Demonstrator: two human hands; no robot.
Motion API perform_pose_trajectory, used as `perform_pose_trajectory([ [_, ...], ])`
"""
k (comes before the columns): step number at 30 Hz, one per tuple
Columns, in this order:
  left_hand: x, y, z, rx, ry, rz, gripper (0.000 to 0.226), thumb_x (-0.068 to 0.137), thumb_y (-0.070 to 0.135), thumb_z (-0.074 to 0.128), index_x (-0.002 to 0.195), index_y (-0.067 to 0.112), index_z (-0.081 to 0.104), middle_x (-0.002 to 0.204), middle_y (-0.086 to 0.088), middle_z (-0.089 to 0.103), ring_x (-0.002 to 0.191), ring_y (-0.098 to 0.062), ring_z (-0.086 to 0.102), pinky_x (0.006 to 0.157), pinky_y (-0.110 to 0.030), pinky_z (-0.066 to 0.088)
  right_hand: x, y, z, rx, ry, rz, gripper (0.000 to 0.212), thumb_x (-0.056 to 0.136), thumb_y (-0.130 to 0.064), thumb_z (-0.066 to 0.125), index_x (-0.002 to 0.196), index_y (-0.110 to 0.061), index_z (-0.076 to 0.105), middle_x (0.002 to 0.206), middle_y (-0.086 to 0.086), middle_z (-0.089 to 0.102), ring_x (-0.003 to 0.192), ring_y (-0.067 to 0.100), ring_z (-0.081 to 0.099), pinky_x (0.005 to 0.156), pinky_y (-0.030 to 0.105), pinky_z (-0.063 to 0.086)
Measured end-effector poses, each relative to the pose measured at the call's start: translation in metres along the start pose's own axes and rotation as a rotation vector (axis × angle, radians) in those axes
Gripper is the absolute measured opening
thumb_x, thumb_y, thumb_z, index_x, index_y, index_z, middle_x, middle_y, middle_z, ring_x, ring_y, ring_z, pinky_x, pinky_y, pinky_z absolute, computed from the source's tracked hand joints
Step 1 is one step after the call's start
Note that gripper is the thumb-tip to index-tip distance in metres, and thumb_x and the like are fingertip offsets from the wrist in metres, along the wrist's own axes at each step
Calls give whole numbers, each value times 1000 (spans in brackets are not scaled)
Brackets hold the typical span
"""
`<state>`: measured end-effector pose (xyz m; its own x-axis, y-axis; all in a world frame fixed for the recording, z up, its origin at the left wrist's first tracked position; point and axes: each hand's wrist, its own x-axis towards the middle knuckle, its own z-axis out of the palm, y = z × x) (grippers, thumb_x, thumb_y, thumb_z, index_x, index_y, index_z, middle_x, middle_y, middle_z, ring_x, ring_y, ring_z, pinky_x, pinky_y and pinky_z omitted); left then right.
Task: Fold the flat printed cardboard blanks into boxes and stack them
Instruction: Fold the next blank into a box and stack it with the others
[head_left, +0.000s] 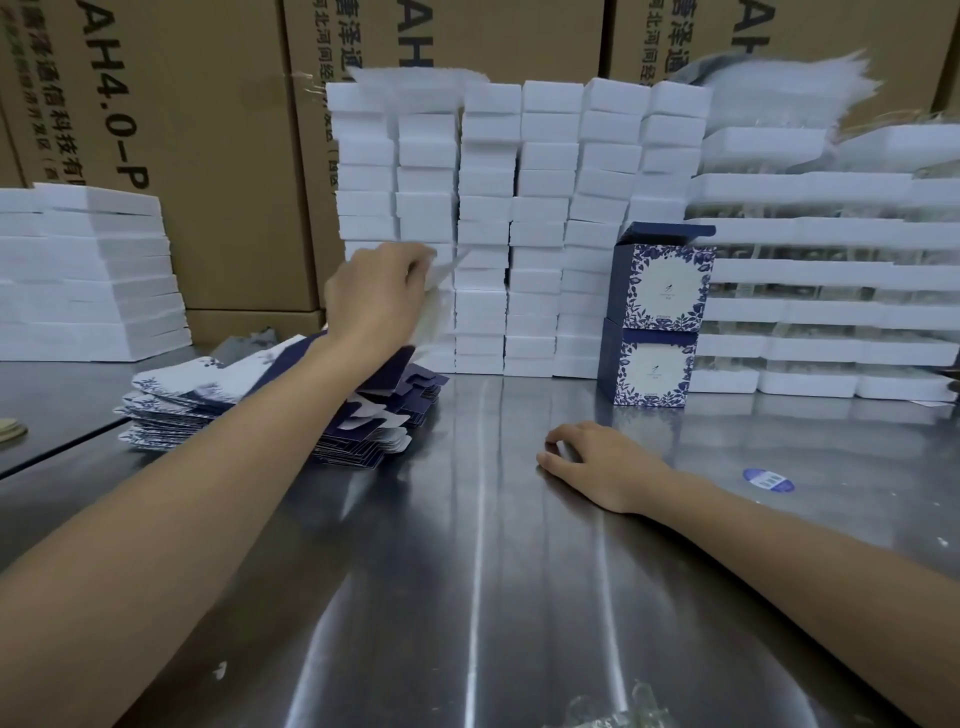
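A fanned pile of flat blue-and-white printed blanks (244, 400) lies on the steel table (467, 571) at the left. My left hand (374, 301) is raised above the pile's far end, pinching a pale flat blank (439, 278) that is blurred by motion. Two folded blue floral boxes (655, 317) stand stacked at the back right, and the upper one has its lid flap open. My right hand (597, 462) rests palm down on the table in front of them, its fingers loosely curled and holding nothing.
Tall stacks of white foam blocks (519, 223) line the back, in front of brown cartons (182, 130). More white slabs (83, 275) sit at the far left. White trays (831, 270) are stacked at the right. A blue round sticker (769, 479) and clear plastic scraps (613, 706) lie on the table.
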<state>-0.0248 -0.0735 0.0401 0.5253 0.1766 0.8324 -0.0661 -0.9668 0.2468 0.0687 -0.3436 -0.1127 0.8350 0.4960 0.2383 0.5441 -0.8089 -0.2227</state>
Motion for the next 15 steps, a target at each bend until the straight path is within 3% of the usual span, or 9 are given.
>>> perform_pose_trajectory([
  [4, 7, 18, -14, -384, 259, -1, 27, 105, 32, 53, 116, 30, 78, 105, 15, 78, 92, -8, 70, 80, -32, 56, 0, -1, -1, 0, -2, 2, 47, 99, -67, 46, 128, -34, 61, 135, 5, 61, 127, 25, 56, 107, 42, 45],
  [7, 6, 21, -12, -541, 336, 54, 23, 105, 27, 57, 115, 24, 77, 94, 24, 72, 86, 5, 67, 77, -17, 51, -1, -2, -2, 12, 3, -5, 47, 100, -66, 47, 133, -35, 59, 131, 4, 62, 126, 25, 57, 107, 43, 45],
  [9, -3, 21, -3, -567, 344, 77, 21, 105, 23, 58, 115, 20, 76, 93, 25, 69, 87, 4, 67, 81, -19, 54, -5, -4, -4, 44, 20, -46, 50, 99, -65, 46, 139, -36, 53, 118, 1, 66, 121, 24, 60, 103, 41, 47],
  [11, -15, 21, 10, -578, 318, 98, 18, 105, 20, 60, 115, 17, 75, 95, 18, 71, 89, 3, 66, 82, -30, 59, -9, -8, -7, 81, 27, -109, 57, 94, -69, 42, 142, -39, 48, 113, 0, 68, 118, 20, 61, 101, 42, 49],
  [15, -66, 25, 48, -417, 124, 298, 16, 104, 17, 64, 116, 16, 76, 108, 4, 78, 91, -18, 74, 72, -43, 63, -12, -16, -10, 97, 50, -167, 58, 91, -70, 40, 144, -47, 42, 129, -2, 66, 121, 14, 62, 101, 44, 51],
])
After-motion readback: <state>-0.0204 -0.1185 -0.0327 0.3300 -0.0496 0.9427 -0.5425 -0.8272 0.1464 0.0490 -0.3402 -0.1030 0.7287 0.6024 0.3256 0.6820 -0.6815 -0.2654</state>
